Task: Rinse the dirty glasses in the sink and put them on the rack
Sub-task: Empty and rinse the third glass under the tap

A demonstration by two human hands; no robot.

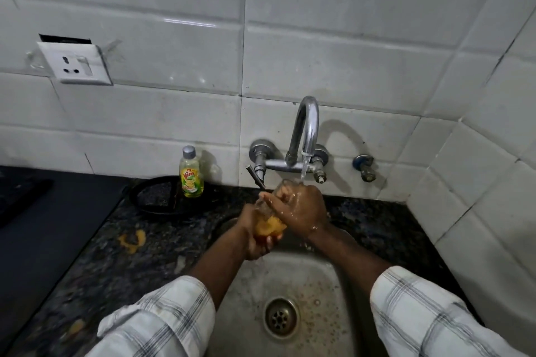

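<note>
A clear glass (269, 222) with orange-yellow residue in its bottom is tilted over the steel sink (293, 278), its mouth toward the tap (304, 130). My left hand (253, 238) grips the glass around its base from below. My right hand (301, 209) is wrapped over the upper part and rim, with fingers at or inside the mouth. Water runs from the spout onto my right hand and the rim. No rack is in view.
A green dish-soap bottle (190, 174) stands on a black round plate (162, 195) left of the tap. An orange smear (132, 240) marks the dark granite counter (110, 264). A black stove edge (26, 197) is at far left. A wall socket (74, 62) sits above.
</note>
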